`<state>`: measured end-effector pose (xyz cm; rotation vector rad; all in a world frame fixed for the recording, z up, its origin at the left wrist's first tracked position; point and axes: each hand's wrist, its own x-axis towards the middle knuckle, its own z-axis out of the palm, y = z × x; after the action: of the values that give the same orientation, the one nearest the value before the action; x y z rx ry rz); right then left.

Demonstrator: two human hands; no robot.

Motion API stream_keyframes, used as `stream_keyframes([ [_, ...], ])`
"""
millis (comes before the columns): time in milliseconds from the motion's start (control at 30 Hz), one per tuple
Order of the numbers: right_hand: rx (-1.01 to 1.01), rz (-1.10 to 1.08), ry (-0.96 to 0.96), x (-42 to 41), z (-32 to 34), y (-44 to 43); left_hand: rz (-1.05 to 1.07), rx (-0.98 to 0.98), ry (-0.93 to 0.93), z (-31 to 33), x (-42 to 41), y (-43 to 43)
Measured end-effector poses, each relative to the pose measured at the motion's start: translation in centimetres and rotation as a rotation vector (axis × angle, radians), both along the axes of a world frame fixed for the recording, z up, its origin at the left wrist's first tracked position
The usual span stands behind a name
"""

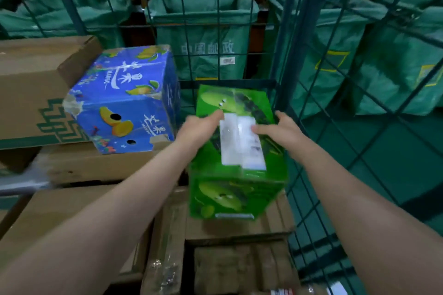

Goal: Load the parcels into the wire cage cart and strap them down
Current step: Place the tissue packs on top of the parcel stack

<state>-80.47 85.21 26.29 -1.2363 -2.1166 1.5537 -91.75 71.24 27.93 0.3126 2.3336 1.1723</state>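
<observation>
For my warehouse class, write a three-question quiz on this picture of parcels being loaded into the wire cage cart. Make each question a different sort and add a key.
1. True or false: the blue mango-printed cardboard carton lies to the left of the bright green printed cardboard box.
2. Multiple choice: how many hands hold the green box? A) none B) one C) two
3. Fill in: the white rectangular label is stuck on the green box's ___ face.

Key
1. True.
2. C: the left hand and the right hand hold its opposite sides.
3. Top.
</observation>
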Motion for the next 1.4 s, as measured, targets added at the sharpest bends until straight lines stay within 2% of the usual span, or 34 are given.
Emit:
stream_keyframes([
  [67, -0.157, -0.025, 0.229, -2.6, 0.4, 0.3, 0.041, 0.009, 0.131, 1.2, -2.5, 0.6],
  [100, -0.181, 0.006, 0.227, -4.2, 0.1, 0.5, 0.035, -0.013, 0.176, 1.5, -3.6, 0.8],
  [167, -0.167, 0.145, 0.095, -6.3, -1.0, -0.2, -0.079, -0.145, 0.26, 1.8, -4.3, 1.0],
  [267, -0.059, 0.262, -0.129, -7.5, -4.0, -2.1, -0.381, -0.398, 0.463, -0.3, -4.4, 1.4],
  [367, 0.084, 0.195, -0.135, -8.0, -5.5, -3.1, -0.547, -0.623, 0.353, -3.4, -4.4, 0.5],
  [533, 0.206, 0.206, -0.21, -7.6, -4.5, -3.3, -0.621, -0.732, 0.519, -5.0, -4.6, -0.8],
  [667, 0.272, 0.148, -0.164, -7.8, -4.8, -3.8, -0.602, -0.889, 0.755, -3.8, -4.4, 0.1],
  [800, 0.373, 0.303, -0.343, -7.5, -4.9, -3.1, -0.613, -0.863, 0.813, -3.9, -5.4, 0.6],
  [967, 0.743, 0.338, -0.633, -8.5, -4.8, -4.0, -0.62, -0.823, 0.812, -3.7, -6.3, 0.8],
  [1033, 0.828, 0.35, -0.708, -9.2, -4.7, -4.0, -0.607, -0.817, 0.786, -3.4, -6.4, 1.0],
  [1267, 0.947, 0.384, -0.85, -10.4, -5.1, -3.9, -0.554, -0.802, 0.72, -3.1, -6.5, 1.7],
  [1400, 0.863, 0.368, -0.765, -10.0, -4.8, -3.6, -0.553, -0.782, 0.76, -3.2, -6.4, 1.8],
])
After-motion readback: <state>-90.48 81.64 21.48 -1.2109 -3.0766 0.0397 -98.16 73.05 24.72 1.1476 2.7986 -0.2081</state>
